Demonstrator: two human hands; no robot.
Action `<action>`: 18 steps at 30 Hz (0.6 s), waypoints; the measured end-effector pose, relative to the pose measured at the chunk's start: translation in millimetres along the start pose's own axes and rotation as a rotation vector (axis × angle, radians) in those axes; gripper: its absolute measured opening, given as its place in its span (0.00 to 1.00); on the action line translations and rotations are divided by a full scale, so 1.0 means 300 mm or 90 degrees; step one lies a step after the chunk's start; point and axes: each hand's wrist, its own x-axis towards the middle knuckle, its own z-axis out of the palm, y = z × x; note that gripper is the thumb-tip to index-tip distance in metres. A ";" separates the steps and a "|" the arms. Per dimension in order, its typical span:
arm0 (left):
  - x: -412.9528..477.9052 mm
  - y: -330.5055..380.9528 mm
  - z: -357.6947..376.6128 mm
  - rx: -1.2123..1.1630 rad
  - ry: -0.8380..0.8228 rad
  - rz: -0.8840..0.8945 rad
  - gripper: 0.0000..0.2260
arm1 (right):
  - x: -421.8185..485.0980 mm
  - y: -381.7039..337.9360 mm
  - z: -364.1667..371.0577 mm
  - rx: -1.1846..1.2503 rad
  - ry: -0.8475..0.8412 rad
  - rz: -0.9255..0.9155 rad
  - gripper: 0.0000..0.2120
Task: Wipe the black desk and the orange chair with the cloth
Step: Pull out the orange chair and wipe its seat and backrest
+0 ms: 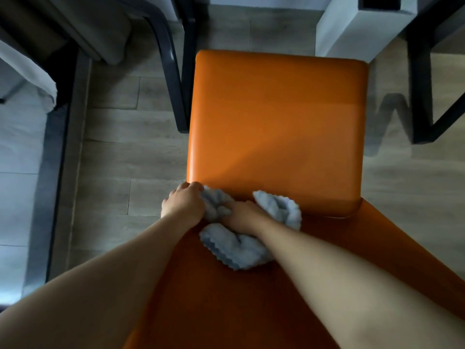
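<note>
The orange chair (276, 117) fills the middle of the head view, its padded seat ahead and its backrest sloping down toward me. A pale grey-blue fluffy cloth (234, 248) lies bunched where seat and backrest meet. My left hand (185, 204) grips the cloth's left end at the seat's near left corner. Just right of it, my right hand (242, 215) clutches the middle of the cloth, with folds sticking out on both sides of it. Only the black desk's legs (176, 79) show, beyond the chair.
Black metal frame legs (422, 96) stand on the wood floor right of the chair. A white block (352, 28) sits behind the seat's far right corner. A bed with white bedding (17, 147) runs along the left edge.
</note>
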 end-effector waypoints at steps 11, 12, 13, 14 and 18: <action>-0.013 0.000 0.023 0.131 -0.048 0.064 0.22 | -0.202 0.548 -0.195 -0.321 0.109 0.377 0.25; -0.012 0.001 0.022 0.121 -0.047 0.059 0.22 | -0.201 0.486 -0.133 -0.268 0.199 0.249 0.25; -0.009 0.001 0.020 0.115 -0.045 0.056 0.21 | -0.176 0.403 -0.076 -0.253 0.273 0.117 0.25; -0.003 0.000 0.017 0.106 -0.043 0.051 0.20 | -0.142 0.304 -0.037 -0.224 0.287 0.024 0.26; 0.008 0.000 0.007 0.032 -0.028 0.017 0.18 | 0.000 -0.021 0.002 -0.088 0.011 -0.053 0.21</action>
